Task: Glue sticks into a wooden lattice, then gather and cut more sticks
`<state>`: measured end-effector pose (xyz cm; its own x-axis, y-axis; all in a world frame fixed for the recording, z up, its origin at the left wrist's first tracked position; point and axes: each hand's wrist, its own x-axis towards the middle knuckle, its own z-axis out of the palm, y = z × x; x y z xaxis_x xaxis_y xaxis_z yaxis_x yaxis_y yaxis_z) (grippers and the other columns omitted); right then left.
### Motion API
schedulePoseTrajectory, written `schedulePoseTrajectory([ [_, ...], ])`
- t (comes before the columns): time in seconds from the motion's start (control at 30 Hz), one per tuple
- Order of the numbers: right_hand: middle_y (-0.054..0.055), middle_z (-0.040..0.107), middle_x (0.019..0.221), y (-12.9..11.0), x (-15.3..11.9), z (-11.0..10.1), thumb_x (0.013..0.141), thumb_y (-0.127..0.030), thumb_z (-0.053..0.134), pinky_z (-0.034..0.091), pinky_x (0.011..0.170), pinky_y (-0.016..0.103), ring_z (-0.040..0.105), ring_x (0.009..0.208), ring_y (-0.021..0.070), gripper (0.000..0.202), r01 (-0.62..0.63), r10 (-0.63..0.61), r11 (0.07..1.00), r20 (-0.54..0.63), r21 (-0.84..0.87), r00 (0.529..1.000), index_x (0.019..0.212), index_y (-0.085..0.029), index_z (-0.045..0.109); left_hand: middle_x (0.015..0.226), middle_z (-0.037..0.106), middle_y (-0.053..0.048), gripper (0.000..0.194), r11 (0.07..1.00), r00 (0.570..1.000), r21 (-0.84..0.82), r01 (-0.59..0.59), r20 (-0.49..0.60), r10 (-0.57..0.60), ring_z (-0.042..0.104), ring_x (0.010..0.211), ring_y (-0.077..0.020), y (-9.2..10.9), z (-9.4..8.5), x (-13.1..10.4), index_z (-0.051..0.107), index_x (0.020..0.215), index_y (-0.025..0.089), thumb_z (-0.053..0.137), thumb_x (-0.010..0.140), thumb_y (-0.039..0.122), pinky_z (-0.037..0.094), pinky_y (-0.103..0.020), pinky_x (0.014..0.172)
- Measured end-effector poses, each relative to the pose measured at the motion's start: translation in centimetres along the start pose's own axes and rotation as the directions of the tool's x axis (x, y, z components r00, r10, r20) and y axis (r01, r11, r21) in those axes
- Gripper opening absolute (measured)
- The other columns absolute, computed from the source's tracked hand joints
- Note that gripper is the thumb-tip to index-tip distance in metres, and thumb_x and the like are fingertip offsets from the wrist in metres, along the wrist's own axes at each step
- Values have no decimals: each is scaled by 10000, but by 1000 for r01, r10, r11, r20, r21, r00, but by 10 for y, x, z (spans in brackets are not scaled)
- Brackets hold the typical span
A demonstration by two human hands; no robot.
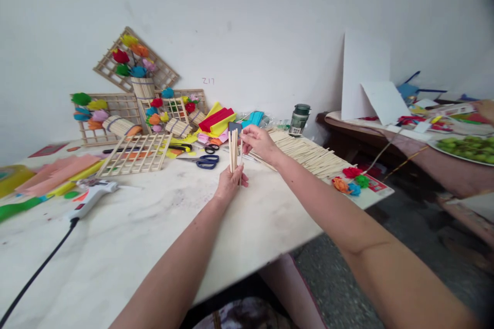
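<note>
My left hand (228, 185) is closed around a small upright bundle of wooden sticks (233, 149) above the middle of the table. Just to the right of the bundle, my right hand (258, 142) pinches the upper end of a single stick (241, 157), whose lower end reaches down by my left fingers. Behind my right hand lies a wide spread of loose sticks (309, 153). Dark-handled scissors (207, 161) rest to the left of the bundle, with a smaller black-handled pair (212, 148) behind them.
A white glue gun (92, 199) with a black cord lies at left, near a stick lattice (135, 154). Paper flowers (138, 71) and lattices lean against the wall. A dark green cup (300, 119) stands at the back; paper flower heads (355, 188) sit by the right corner.
</note>
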<state>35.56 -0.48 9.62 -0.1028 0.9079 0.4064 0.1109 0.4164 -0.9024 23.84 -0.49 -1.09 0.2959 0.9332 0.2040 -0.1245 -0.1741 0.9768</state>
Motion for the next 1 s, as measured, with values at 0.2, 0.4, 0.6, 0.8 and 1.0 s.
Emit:
schedulePoseTrajectory([
  [0.2, -74, 497, 499, 6, 0, 1, 751, -295, 550, 413, 392, 189, 472, 381, 69, 167, 67, -67, 998, 14, 12, 998, 762, -175, 434, 509, 558, 44, 446, 999, 999, -14, -41, 36, 41, 509, 356, -92, -3, 0, 1, 399, 721, 184, 519, 677, 611, 392, -209, 396],
  [0.4, -78, 457, 505, 3, -5, -1, 786, -235, 500, 392, 400, 207, 435, 373, 81, 246, 109, -108, 994, 53, -15, 993, 1017, -162, 458, 459, 523, 89, 385, 993, 991, -36, -110, 67, 112, 448, 323, -75, -9, -1, 5, 355, 790, 207, 529, 720, 543, 387, -197, 391],
  [0.6, -66, 436, 514, 10, -3, -5, 818, -262, 465, 395, 414, 206, 432, 403, 80, 341, 199, -184, 974, 138, -110, 973, 1141, -154, 475, 455, 495, 84, 375, 995, 992, -19, -96, 84, 98, 428, 357, -54, -8, -1, 3, 398, 743, 188, 590, 684, 505, 445, -213, 474],
  [0.8, -65, 446, 515, 6, -5, -5, 821, -270, 460, 391, 440, 187, 431, 419, 64, 355, 247, -217, 938, 143, -245, 966, 1157, -167, 507, 442, 403, 81, 424, 999, 996, -6, -50, 72, 51, 375, 386, -40, -2, 0, 0, 394, 593, 176, 596, 647, 544, 501, -245, 537],
  [1.0, -12, 569, 604, -11, -6, -24, 821, -341, 443, 438, 506, 220, 492, 488, 91, 383, 227, -177, 894, 161, -386, 971, 1137, -156, 555, 459, 321, 81, 438, 999, 998, 24, -37, 51, 36, 326, 414, -46, 0, 0, -2, 371, 574, 182, 562, 659, 568, 505, -238, 470],
])
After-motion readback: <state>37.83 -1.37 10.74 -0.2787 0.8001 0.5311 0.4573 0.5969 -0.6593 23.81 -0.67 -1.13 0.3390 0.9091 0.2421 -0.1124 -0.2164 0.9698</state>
